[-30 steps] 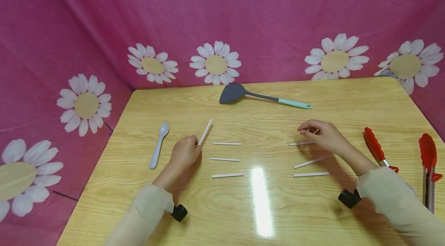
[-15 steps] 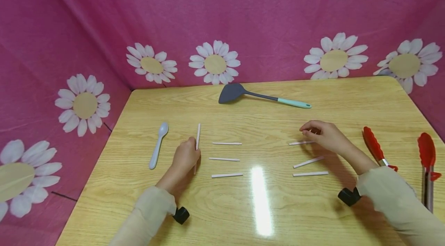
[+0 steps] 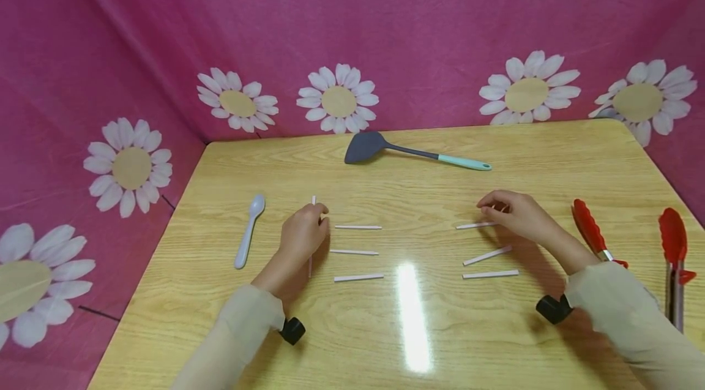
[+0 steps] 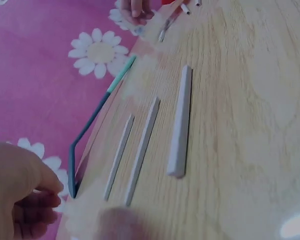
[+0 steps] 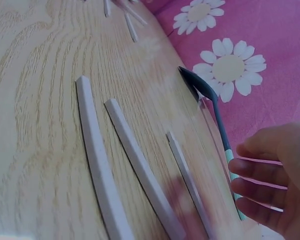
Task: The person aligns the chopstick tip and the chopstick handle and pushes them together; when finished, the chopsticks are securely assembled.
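A slim white stick (image 3: pixel 314 199) lies lengthwise on the table, its middle hidden by my left hand (image 3: pixel 304 234), whose fingers are loosely bent. In the left wrist view nothing shows between those fingers (image 4: pixel 37 207). To the right of that hand, three similar white sticks (image 3: pixel 357 252) lie crosswise in a column. My right hand (image 3: pixel 514 215) hovers with loosely curved fingers over the far end of another column of three sticks (image 3: pixel 490 275), overlapping the farthest stick (image 3: pixel 475 226). The right wrist view shows no object in that hand (image 5: pixel 270 180).
A dark spatula (image 3: pixel 365 148) with a mint handle lies near the back edge. A pale spoon (image 3: pixel 250 231) is at the left. Red-tipped tongs (image 3: pixel 588 225) lie at the right, with another red tip (image 3: pixel 673 237) farther right. A flowered pink cloth (image 3: pixel 429 41) hangs behind the table (image 3: pixel 418 206).
My left hand turned the stick from slanted to lengthwise, laid it on the table and let go, then shifted slightly up and right over it. The right hand has hardly moved.
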`<state>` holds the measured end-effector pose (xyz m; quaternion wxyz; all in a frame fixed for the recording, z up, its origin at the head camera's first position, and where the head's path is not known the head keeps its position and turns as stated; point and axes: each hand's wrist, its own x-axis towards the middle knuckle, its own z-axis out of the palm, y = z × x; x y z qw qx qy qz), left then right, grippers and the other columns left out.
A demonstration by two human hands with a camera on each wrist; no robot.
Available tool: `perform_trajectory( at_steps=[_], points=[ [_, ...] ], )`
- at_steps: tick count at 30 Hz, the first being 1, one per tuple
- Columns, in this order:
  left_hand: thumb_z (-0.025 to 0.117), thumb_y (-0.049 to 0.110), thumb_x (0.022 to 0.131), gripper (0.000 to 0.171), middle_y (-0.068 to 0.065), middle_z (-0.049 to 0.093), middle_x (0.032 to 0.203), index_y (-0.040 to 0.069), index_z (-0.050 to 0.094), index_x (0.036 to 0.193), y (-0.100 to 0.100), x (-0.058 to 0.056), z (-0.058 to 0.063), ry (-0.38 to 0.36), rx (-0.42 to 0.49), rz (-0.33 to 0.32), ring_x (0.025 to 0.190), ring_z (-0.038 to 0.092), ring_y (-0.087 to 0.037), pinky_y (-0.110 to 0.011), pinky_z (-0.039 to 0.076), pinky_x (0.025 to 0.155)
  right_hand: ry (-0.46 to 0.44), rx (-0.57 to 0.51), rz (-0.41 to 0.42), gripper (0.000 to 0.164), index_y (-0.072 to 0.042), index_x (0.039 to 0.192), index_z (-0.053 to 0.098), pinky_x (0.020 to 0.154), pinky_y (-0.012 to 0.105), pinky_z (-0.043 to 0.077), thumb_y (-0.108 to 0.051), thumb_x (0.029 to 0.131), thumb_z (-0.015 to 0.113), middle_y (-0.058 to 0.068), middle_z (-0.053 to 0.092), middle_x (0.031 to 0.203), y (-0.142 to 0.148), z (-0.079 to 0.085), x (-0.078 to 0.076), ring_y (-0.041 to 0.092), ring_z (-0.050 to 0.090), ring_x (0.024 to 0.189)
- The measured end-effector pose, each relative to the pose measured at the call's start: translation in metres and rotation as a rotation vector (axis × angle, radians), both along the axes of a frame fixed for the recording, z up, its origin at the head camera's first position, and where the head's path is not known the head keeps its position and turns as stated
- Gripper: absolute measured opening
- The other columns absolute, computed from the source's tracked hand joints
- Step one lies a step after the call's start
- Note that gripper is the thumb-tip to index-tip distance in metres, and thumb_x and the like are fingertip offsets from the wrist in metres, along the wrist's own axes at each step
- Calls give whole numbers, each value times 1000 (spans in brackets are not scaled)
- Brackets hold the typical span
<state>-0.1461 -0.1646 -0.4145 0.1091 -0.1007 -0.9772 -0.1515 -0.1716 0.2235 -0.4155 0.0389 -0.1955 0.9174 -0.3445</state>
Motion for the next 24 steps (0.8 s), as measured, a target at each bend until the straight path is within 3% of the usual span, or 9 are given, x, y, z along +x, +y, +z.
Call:
perform_trajectory(
  at_steps=[5, 10, 20, 24],
  points=[
    [64, 5, 77, 6, -2, 60, 72, 7, 68, 82, 17, -7, 5, 88, -24, -210, 63, 56, -15, -29, 45, 56, 11, 16, 12, 12, -1, 95, 64, 62, 28, 43, -7, 86, 58, 5, 60, 81, 0, -4, -1, 15, 51, 71],
    [65, 8, 79, 5, -1, 61, 73, 9, 69, 80, 36, -12, -2, 58, -95, -377, 65, 56, -15, -30, 43, 60, 61, 40, 44, 9, -1, 90, 64, 60, 28, 43, -2, 82, 61, 3, 59, 79, 1, -12, 1, 14, 51, 69],
    [66, 17, 80, 8, 0, 60, 79, 12, 68, 86, 55, -15, -14, -11, -190, -484, 71, 57, -17, -32, 44, 62, 227, 94, 129, 13, -8, 83, 66, 66, 32, 36, -3, 73, 70, 2, 59, 82, -5, -32, 1, 17, 46, 73],
    [66, 18, 80, 9, 0, 59, 79, 12, 67, 86, 60, -19, -15, 3, -222, -498, 69, 57, -17, -31, 45, 61, 229, 125, 127, 12, -8, 83, 66, 69, 37, 37, -3, 72, 70, 5, 59, 83, -5, -33, 1, 21, 49, 76]
  ],
)
